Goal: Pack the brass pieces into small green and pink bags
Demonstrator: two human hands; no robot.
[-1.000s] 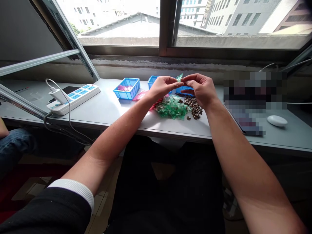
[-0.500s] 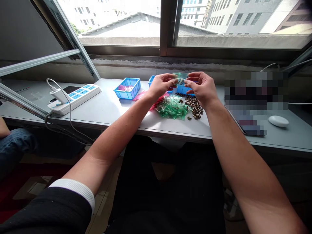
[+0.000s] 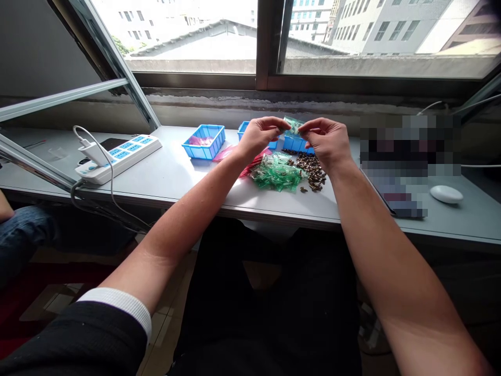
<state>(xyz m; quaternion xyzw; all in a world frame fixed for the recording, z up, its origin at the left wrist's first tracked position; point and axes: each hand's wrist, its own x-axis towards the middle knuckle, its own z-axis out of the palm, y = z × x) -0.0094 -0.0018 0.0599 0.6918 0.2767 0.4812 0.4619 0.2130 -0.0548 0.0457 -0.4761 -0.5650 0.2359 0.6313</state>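
Presently: one small green bag (image 3: 291, 126), thin see-through film, held up above and behind the pile of green bags (image 3: 276, 176). Left hand (image 3: 263, 132), one: thumb and fingertips pinched on the bag's left side. Right hand (image 3: 327, 140), one: pinched likewise on its right side. Contents of the bag: cannot be told. Heap of small metal parts (image 3: 313, 169), brassy, one: at the pile's right side, touching it. Pink bags (image 3: 259, 160), several: against the pile's left side. Blue basket (image 3: 195, 151), one: left of the pile, well apart, pink matter inside. Power strip (image 3: 125, 156), white, one: far left of the pile. Mouse (image 3: 446, 194), white, one: far right of the pile. Hazards, by judgement: slick film could slip from so light a pinch, or tear if the two hands pull unevenly; a dropped bag would probably land on the pile and be lost among its like; a brushing wrist could scatter the heap. Writing: no brand or label legible; a patch right of the pile is masked in coarse squares.
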